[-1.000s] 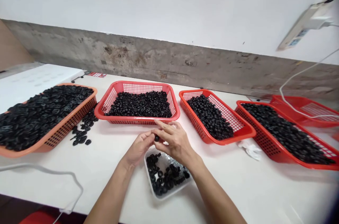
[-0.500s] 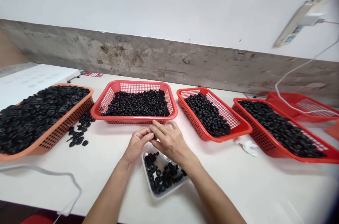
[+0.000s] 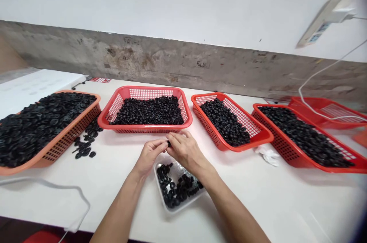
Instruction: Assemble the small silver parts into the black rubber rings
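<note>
My hands meet just in front of the central red basket, above a small white tray (image 3: 185, 201). Between their fingertips sits a small black rubber ring (image 3: 169, 144), mostly hidden by my fingers. My left hand (image 3: 149, 155) pinches it from one side, and my right hand (image 3: 185, 151) pinches it from the other. The tray has a silvery lining and holds a loose layer of similar black rings (image 3: 174, 189). Its far edge lies just below my hands.
Red baskets of black rings stand in a row: an orange-red one (image 3: 69, 143), then others (image 3: 145, 129), (image 3: 218, 139), (image 3: 289, 155). Loose rings (image 3: 86, 147) lie on the white table (image 3: 114, 197). A white cloth (image 3: 268, 155), white cable (image 3: 315, 78) and wall power strip (image 3: 327, 19) are nearby.
The ring shows again between my fingertips, after being hidden half a second ago. My hands stay together above the tray. The whole scene has shifted slightly as my head moved.
</note>
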